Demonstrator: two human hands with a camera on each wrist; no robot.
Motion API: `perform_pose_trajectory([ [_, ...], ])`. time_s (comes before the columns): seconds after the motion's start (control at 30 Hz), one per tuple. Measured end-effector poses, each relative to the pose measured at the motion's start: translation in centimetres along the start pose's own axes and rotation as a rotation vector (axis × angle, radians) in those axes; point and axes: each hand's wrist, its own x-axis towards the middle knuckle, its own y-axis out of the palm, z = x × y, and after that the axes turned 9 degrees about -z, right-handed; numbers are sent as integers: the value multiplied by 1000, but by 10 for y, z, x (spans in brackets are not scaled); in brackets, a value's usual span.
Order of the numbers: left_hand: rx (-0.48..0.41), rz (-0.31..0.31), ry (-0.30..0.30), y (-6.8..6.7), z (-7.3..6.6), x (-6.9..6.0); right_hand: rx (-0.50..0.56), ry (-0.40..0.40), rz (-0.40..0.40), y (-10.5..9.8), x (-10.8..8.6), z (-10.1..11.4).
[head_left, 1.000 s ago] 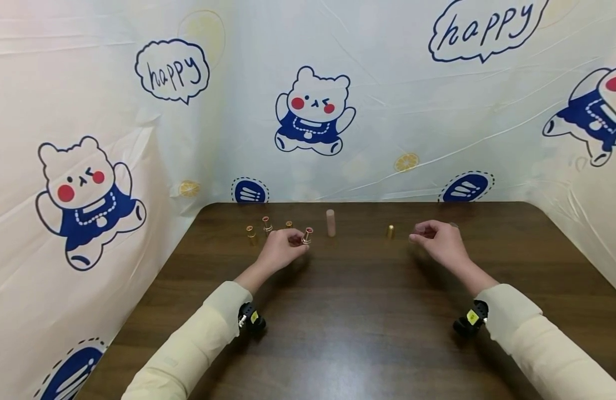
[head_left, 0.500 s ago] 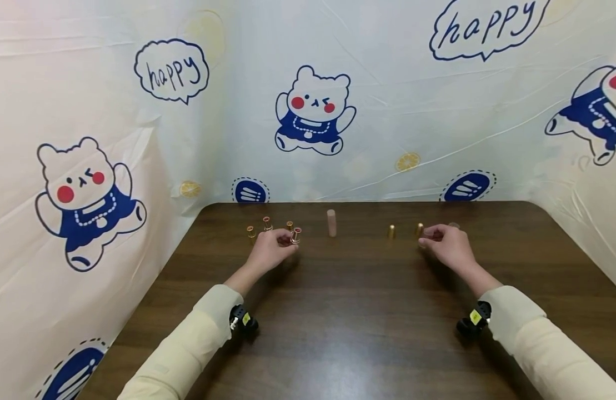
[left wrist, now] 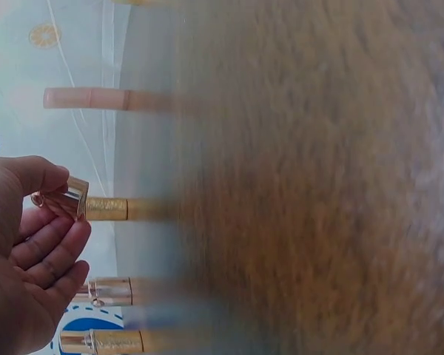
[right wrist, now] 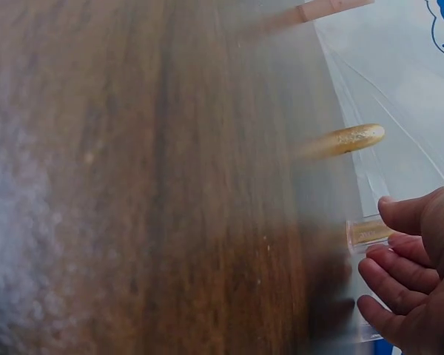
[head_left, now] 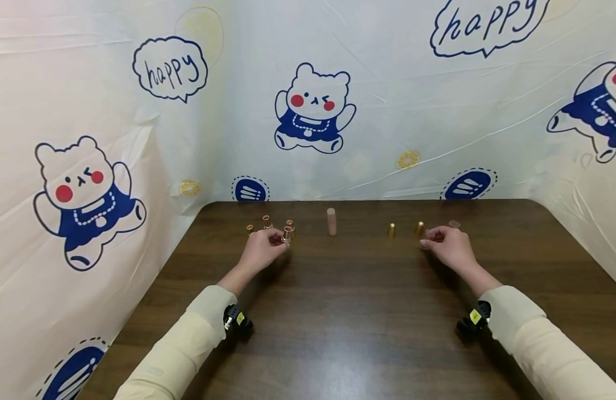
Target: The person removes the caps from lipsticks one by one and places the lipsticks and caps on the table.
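My left hand (head_left: 264, 249) pinches a rose-gold lipstick tube (head_left: 286, 234) between thumb and fingers. In the left wrist view this tube (left wrist: 70, 198) is tilted, in front of an upright gold lipstick tube (left wrist: 107, 208). Two more lipstick tubes stand beyond the hand: a gold one (head_left: 250, 229) and a rose-gold one (head_left: 266, 221). My right hand (head_left: 450, 245) holds a clear cap (right wrist: 352, 235) between thumb and fingers, low over the table. A gold bullet-shaped cap (head_left: 420, 228) stands just left of that hand, showing through the clear plastic in the right wrist view.
On the brown table (head_left: 337, 311), a pink tube (head_left: 331, 222) stands upright near the back middle. Another gold bullet-shaped cap (head_left: 391, 229) stands to its right. Behind my right hand is a further clear cap (head_left: 454, 224). A printed cloth (head_left: 377, 122) hangs behind the table.
My left hand has moved left with the rose-gold lipstick tube, toward the standing tubes. My right hand has shifted slightly right, and the gold cap beside it has come into sight.
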Motion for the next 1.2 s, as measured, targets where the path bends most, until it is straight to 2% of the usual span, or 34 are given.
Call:
perform_pose_trajectory([
  [0.17, 22, -20, -3, -4, 1, 2, -11, -2, 4, 0, 0, 0],
  [0.33, 55, -7, -19, -5, 3, 4, -15, 2, 6, 0, 0, 0],
  [0.6, 63, -17, -65, -6, 7, 5, -11, 1, 3, 1, 0, -1],
  [0.87, 86, -30, -96, -2, 14, 9, -8, -8, -7, 2, 0, -2],
  [1.2, 111, -21, -160, 2, 12, 12, -11, -9, -16, 3, 0, -1],
])
